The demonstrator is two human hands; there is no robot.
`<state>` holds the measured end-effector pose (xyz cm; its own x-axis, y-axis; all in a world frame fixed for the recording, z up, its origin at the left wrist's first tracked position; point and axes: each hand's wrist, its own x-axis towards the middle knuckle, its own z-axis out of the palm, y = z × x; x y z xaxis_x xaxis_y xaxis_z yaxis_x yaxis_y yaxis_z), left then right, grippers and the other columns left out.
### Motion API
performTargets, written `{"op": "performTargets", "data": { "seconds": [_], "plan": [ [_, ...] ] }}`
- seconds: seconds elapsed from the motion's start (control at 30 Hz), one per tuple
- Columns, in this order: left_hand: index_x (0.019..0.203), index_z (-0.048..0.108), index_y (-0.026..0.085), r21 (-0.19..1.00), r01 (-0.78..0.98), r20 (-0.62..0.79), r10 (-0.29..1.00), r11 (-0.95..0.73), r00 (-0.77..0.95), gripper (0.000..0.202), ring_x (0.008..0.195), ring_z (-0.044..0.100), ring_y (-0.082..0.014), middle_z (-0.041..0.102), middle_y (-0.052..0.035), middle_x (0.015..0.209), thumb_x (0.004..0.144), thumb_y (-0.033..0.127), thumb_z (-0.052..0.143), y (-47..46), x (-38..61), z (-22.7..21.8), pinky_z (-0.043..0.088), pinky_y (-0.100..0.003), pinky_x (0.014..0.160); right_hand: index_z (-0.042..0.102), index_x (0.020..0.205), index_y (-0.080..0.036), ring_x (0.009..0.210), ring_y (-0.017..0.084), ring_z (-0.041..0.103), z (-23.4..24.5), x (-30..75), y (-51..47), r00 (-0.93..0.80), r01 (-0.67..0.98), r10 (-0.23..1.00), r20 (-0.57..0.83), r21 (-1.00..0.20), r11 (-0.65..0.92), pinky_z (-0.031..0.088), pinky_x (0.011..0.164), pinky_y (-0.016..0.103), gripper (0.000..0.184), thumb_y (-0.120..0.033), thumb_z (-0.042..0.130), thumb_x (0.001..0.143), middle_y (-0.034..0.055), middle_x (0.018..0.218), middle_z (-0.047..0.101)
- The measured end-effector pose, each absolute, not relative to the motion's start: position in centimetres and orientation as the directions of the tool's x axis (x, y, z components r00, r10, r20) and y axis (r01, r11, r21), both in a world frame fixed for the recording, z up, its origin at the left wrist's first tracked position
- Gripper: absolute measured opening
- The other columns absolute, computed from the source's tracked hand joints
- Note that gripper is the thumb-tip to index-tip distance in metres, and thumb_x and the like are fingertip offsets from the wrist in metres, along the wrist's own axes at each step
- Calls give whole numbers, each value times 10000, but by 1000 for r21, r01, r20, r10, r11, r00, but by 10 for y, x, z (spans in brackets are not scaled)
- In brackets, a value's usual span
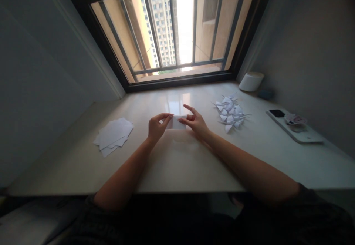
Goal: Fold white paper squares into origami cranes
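Observation:
A small folded piece of white paper (pixel 176 122) is held just above the pale tabletop (pixel 177 163) between both hands. My left hand (pixel 156 126) pinches its left end with curled fingers. My right hand (pixel 195 122) grips its right end with thumb and fingers, the index finger stretched out above it. Both forearms reach in from the near edge of the table.
A loose stack of white paper sheets (pixel 113 136) lies to the left. A pile of folded white paper figures (pixel 230 113) lies to the right. Further right are a phone (pixel 294 126) with a small object on it and a white cylinder (pixel 251 81). A barred window (pixel 174 34) is behind.

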<state>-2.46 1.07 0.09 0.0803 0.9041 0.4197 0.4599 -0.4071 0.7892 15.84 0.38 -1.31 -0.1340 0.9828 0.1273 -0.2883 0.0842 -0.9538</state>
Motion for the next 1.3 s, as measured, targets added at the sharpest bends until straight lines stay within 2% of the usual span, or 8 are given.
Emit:
{"op": "performTargets", "data": {
  "seconds": [0.17, 0.37, 0.47, 0.63, 0.9, 1.13, 1.2, 1.3],
  "plan": [
    [933, 753, 235, 812, 434, 395, 915, -391, 86, 261, 891, 680, -211, 749, -43, 952, 818, 433, 628, 10, -25, 1, 501, -321, 827, 408, 1374, -210, 611, 156, 583, -11, 159, 2, -117, -265, 984, 137, -959, 102, 475, 612, 285, 933, -462, 814, 572, -69, 589, 599],
    [994, 743, 274, 751, 554, 357, 926, -360, 118, 300, 957, 670, -232, 739, -37, 1018, 857, 476, 568, 7, -25, 5, 495, -337, 842, 408, 1367, -186, 574, 134, 550, -10, 159, 4, -40, -263, 983, 178, -951, 162, 463, 602, 274, 909, -460, 798, 593, -94, 549, 540],
    [1088, 707, 253, 822, 454, 303, 939, -343, 160, 375, 981, 659, -230, 702, -56, 1129, 802, 486, 641, 6, -21, 5, 505, -353, 881, 394, 1367, -198, 623, 156, 599, -10, 159, 5, -16, -287, 984, 175, -944, 163, 491, 643, 294, 914, -448, 803, 588, -79, 588, 592],
    [1210, 620, 183, 943, 216, 209, 957, -252, 203, 579, 1072, 624, -243, 637, -114, 1233, 700, 419, 761, 5, -13, 2, 532, -374, 896, 370, 1364, -211, 766, 193, 665, -13, 158, 5, -41, -357, 986, 163, -924, 138, 530, 758, 350, 926, -419, 819, 581, -1, 801, 707],
    [1086, 685, 162, 966, 93, 218, 954, -241, 206, 453, 1049, 644, -253, 687, -118, 1143, 714, 413, 748, 7, -12, -1, 502, -393, 933, 466, 1314, -237, 691, 165, 614, -17, 155, 5, -57, -252, 977, 204, -950, 184, 538, 674, 313, 821, -421, 817, 595, -22, 757, 626],
    [1055, 693, 152, 998, -28, 64, 983, -60, 172, 485, 889, 680, -225, 733, -108, 989, 694, 471, 749, 8, -14, -2, 528, -371, 819, 526, 1278, -250, 632, 153, 559, -11, 154, 0, -78, -187, 969, 234, -958, 216, 528, 642, 325, 681, -478, 747, 675, -21, 712, 595],
    [1032, 698, 150, 997, -42, 69, 988, -63, 139, 487, 866, 679, -216, 737, -98, 960, 669, 466, 769, 9, -15, -1, 527, -363, 811, 566, 1250, -260, 641, 144, 539, -11, 156, 1, -40, -110, 962, 269, -958, 263, 517, 643, 317, 625, -485, 733, 692, -12, 748, 590],
    [991, 705, 152, 996, -60, 74, 992, -68, 106, 475, 834, 678, -203, 740, -84, 919, 640, 461, 790, 11, -16, -2, 528, -357, 805, 670, 1127, -268, 717, 144, 527, -13, 160, 3, 20, 65, 928, 372, -927, 371, 501, 645, 302, 465, -488, 715, 720, 29, 904, 567]
  ]
}}
